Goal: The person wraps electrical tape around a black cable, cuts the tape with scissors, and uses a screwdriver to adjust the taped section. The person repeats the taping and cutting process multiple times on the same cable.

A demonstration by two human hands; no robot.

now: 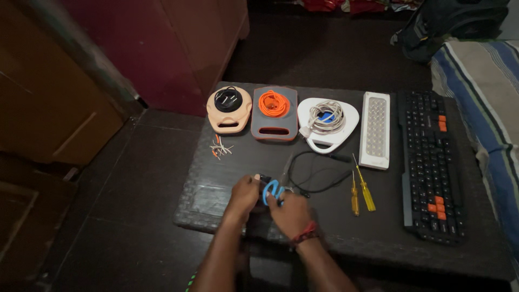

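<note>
Head view: your left hand (244,196) pinches a small dark part at six o'clock on the counter (227,167); your right hand (292,212) grips blue-handled cutters (272,191) on the black wire (319,173). Cut scraps (220,148) at ten o'clock suggest the stripping is partly done, with this wire unfinished.

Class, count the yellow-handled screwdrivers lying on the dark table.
2: a shorter screwdriver and a longer screwdriver, side by side, between the black cable and the keyboard.
</note>
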